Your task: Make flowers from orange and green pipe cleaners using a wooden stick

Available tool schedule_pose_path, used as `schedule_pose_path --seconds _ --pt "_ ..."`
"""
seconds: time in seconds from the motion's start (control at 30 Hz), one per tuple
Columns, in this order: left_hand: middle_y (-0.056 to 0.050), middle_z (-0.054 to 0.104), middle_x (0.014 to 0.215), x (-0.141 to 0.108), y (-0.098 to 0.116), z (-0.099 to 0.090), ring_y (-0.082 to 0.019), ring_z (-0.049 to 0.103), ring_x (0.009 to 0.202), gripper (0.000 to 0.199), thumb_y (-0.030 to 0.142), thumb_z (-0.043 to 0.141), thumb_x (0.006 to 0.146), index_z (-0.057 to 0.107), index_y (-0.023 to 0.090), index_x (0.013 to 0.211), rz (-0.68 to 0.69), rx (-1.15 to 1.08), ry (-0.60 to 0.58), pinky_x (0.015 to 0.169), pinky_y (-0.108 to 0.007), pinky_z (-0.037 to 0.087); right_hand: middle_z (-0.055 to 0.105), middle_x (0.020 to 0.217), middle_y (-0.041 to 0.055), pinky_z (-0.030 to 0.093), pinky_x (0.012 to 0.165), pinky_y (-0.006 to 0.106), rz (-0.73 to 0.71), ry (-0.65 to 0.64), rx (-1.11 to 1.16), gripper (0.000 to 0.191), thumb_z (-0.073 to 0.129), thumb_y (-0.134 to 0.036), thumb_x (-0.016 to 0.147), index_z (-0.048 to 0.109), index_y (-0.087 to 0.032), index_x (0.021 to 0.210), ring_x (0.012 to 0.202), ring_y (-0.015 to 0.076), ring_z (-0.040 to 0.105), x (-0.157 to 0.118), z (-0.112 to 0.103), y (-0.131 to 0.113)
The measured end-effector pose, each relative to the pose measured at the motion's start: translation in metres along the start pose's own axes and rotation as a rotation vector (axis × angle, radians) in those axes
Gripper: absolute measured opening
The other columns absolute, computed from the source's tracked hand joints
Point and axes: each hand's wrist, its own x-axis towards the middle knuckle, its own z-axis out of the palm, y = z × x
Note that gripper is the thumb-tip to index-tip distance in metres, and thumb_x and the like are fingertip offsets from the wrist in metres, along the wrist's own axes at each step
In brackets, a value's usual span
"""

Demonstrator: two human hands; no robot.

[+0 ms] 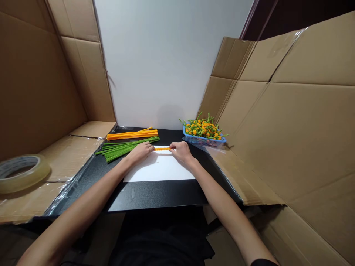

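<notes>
A short orange fuzzy piece (162,149) is stretched level between my two hands, over a white sheet (161,170) on the black table. My left hand (143,150) has its fingers closed on the left end of it. The right end is pinched by my right hand (181,150). Just behind my left hand lies a bunch of green fuzzy stems (119,150), and beyond it a bundle of orange fuzzy stems (131,135).
A blue basket (203,140) full of orange and green fuzzy pieces stands at the back right. A roll of clear tape (41,171) lies on cardboard at the left. Cardboard walls (299,129) rise on both sides, with a pale wall behind.
</notes>
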Motion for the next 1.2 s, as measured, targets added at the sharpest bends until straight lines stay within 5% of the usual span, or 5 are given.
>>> schedule_pose_path --seconds 0.2,0.53,0.73,1.2 --pt "-0.01 0.07 0.088 0.001 0.001 -0.002 -0.021 0.061 0.086 0.014 0.012 0.054 0.093 0.067 0.01 0.098 0.031 0.012 -0.026 0.077 -0.03 0.046 0.08 0.091 0.004 0.05 0.078 0.028 -0.062 -0.082 -0.072 0.03 0.07 -0.015 0.081 0.078 -0.026 0.108 0.082 0.0213 0.075 -0.003 0.005 -0.006" --pt "-0.012 0.069 0.087 0.003 0.014 0.008 -0.022 0.061 0.087 0.012 0.014 0.055 0.095 0.066 0.01 0.094 0.105 0.065 -0.049 0.08 -0.032 0.048 0.079 0.098 0.0075 0.05 0.077 0.027 -0.156 -0.147 0.0 0.017 0.072 -0.016 0.084 0.079 -0.021 0.099 0.083 0.0218 0.075 -0.007 0.014 -0.016" --pt "-0.012 0.07 0.089 0.007 0.033 0.007 -0.022 0.063 0.084 0.011 0.009 0.054 0.092 0.065 0.009 0.093 0.1 0.079 -0.027 0.083 -0.035 0.048 0.079 0.092 0.0065 0.047 0.077 0.026 -0.127 -0.121 0.055 0.032 0.071 -0.009 0.083 0.067 -0.019 0.113 0.085 0.021 0.074 -0.009 0.021 -0.018" --pt "-0.013 0.071 0.088 0.008 0.048 -0.003 -0.023 0.063 0.085 0.022 0.004 0.048 0.089 0.068 0.01 0.089 0.013 -0.043 -0.098 0.085 -0.037 0.049 0.067 0.076 0.005 0.032 0.066 0.026 -0.293 -0.16 -0.203 0.022 0.048 -0.002 0.086 0.059 -0.017 0.096 0.069 0.0182 0.058 -0.016 0.024 -0.036"
